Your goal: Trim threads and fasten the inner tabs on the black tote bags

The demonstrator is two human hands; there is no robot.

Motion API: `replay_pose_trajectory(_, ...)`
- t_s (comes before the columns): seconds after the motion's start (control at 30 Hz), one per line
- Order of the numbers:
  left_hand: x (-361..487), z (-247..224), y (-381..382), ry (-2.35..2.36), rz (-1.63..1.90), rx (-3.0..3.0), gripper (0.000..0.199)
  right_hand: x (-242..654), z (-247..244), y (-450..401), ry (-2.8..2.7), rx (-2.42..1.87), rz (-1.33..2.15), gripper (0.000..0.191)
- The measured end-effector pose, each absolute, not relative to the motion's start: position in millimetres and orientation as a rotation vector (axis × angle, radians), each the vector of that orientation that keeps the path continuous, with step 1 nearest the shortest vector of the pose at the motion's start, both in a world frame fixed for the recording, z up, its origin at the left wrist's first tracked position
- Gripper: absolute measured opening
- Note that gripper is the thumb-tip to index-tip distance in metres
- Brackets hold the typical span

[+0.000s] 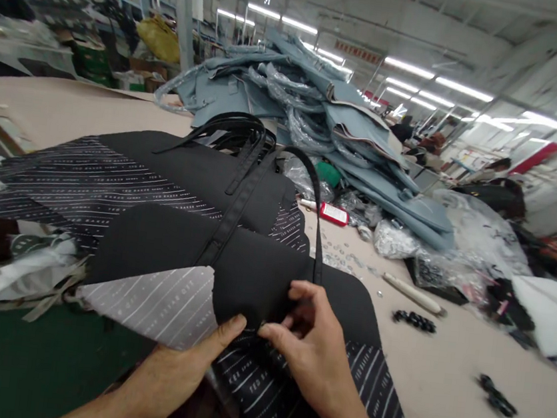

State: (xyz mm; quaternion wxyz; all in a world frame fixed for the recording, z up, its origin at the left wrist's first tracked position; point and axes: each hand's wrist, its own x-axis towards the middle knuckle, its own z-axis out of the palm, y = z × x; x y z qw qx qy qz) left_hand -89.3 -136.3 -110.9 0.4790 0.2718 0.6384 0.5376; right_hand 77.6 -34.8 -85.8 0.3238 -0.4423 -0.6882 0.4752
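The black bag panel (268, 255) lies in front of me at the near side of the bench (448, 396), its striped, lettered lining (258, 388) hanging toward me and a paler lining flap (162, 300) turned up on the left. My left hand (206, 355) has its thumb pressed on the panel's near edge, holding it, with the other fingers hidden underneath. My right hand (316, 344) meets the same edge, fingers curled and narrow toward the thumb; I cannot tell whether anything small is pinched there. A black handle (239, 221) runs from the panel to the far side. Just beyond lie more black panels (154, 148) with matching lining. To the right I see a red-and-white bottle (334, 214), scattered small rings (346, 254), a pale-handled tool (412, 294) and two clusters of small black pieces (415, 320). Farther off rises a pile of blue-grey bags (241, 97), partly in clear plastic.
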Motion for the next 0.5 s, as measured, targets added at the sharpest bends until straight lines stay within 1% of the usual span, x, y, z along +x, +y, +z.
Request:
replay_pose_trajectory(0.07,-92.9,-108.2,-135.5,1.6,1.324,0.752,0.041,88.4,-72.8,-26.8,-1.909,-1.169,1.035,0.099)
replay_pose_trajectory(0.1,-94.6,-106.5,-134.6,1.587,1.337,0.81,0.045,93.9,-65.3,-21.2,-1.957,-1.164,1.01,0.11)
replay_pose_trajectory(0.13,-95.9,-104.5,-133.1,1.55,1.351,0.863,0.048,99.1,-57.7,-14.9,-2.005,-1.149,1.015,0.112)
replay_pose_trajectory(0.17,-96.9,-102.2,-131.2,1.505,1.359,0.905,0.05,103.6,-50.2,-8.1,-2.063,-1.124,1.023,0.108)
replay_pose_trajectory(0.2,-97.4,-99.3,-128.7,1.47,1.361,0.928,0.051,107.5,-42.9,-1.1,-2.128,-1.094,1.017,0.099)
replay_pose_trajectory(0.23,-97.7,-95.9,-125.6,1.449,1.354,0.946,0.052,111.0,-35.8,5.7,-2.196,-1.067,0.995,0.084)
replay_pose_trajectory(0.3,-98.0,-86.9,-118.8,1.456,1.337,0.976,0.051,117.6,-21.2,16.8,-2.308,-1.063,0.916,0.044)
replay_pose_trajectory(0.33,-98.6,-81.5,-115.6,1.477,1.322,0.971,0.049,121.4,-13.3,20.5,-2.344,-1.088,0.858,0.03)
replay_pose_trajectory(0.37,-99.8,-75.9,-112.9,1.491,1.312,0.95,0.047,125.7,-4.8,22.6,-2.365,-1.119,0.774,0.026)
replay_pose_trajectory(0.4,-102.1,-70.3,-111.1,1.476,1.311,0.92,0.046,130.6,4.3,22.9,-2.381,-1.147,0.655,0.028)
replay_pose_trajectory(0.5,-116.3,-57.5,-113.8,1.263,1.25,0.87,0.046,146.4,30.3,13.4,-2.417,-1.131,0.073,0.035)
